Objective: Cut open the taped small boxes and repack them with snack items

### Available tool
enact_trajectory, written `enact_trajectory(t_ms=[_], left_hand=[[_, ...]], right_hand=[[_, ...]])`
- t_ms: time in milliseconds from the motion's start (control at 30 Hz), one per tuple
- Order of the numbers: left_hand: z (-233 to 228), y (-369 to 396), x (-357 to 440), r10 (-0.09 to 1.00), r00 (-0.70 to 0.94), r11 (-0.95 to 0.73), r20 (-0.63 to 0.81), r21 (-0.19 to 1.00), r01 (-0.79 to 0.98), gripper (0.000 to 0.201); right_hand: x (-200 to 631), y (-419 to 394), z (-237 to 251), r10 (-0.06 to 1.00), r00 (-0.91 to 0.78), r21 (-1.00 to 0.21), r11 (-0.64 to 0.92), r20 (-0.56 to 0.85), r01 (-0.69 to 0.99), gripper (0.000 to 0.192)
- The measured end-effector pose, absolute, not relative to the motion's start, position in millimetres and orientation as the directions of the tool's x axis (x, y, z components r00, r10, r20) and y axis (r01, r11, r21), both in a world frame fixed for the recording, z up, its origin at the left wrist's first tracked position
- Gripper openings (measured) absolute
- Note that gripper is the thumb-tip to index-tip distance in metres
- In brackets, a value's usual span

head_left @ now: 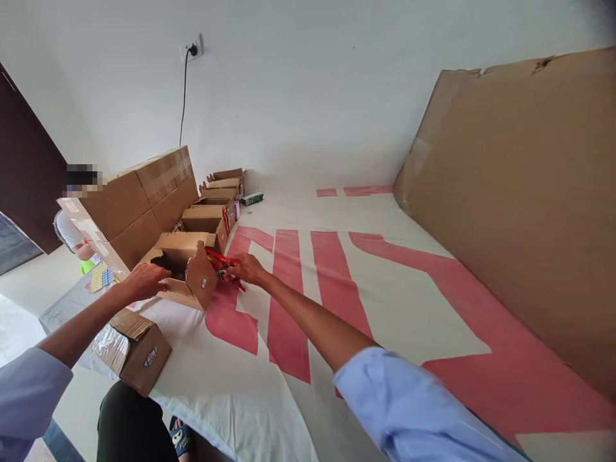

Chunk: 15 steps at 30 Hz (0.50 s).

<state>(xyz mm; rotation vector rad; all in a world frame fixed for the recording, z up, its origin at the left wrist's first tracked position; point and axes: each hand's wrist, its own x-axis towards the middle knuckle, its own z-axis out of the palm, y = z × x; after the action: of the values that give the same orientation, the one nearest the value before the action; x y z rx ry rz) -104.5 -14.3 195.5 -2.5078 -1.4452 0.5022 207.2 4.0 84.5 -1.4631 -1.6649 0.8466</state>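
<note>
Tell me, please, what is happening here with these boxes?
Someone is working at an open cardboard box on a red-and-white cloth. The left hand is at the box's left edge; whether it grips there is hard to tell. The right hand holds a red item beside the box. More open boxes stand in a row behind, and another box sits nearer the camera.

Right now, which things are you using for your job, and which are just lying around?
In use, by the look of it:
open cardboard box, at the left hand
red-trimmed bundle, in the right hand

Probably just lying around:
small green carton, towards the wall
yellow sheet, near the table's left edge
large cardboard panel, on the right
</note>
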Motion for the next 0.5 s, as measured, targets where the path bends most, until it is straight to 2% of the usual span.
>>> enact_trajectory(t_ms=[67,200,267,367,500], left_hand=[[187,-11,-96,0.861,0.461,-0.509,-0.215,-0.370,0.777,0.015],[165,11,-80,0.865,0.451,-0.502,-0.220,-0.371,0.781,0.016],[154,28,-72,0.874,0.438,-0.486,-0.211,-0.360,0.797,0.018],[141,54,-61,0.893,0.417,-0.451,-0.171,-0.337,0.827,0.019],[134,86,-46,0.912,0.391,-0.410,-0.125,-0.307,0.859,0.020]], right_hand=[[194,31,91,0.989,-0.037,-0.840,0.141,0.143,0.524,0.006],[183,54,101,0.969,0.070,-0.834,0.166,0.237,0.527,0.035],[190,45,104,0.956,0.097,-0.835,0.189,0.276,0.517,0.042],[217,1,101,0.941,0.100,-0.835,0.233,0.322,0.499,0.045],[275,-102,84,0.920,0.139,-0.841,0.262,0.365,0.473,0.042]])
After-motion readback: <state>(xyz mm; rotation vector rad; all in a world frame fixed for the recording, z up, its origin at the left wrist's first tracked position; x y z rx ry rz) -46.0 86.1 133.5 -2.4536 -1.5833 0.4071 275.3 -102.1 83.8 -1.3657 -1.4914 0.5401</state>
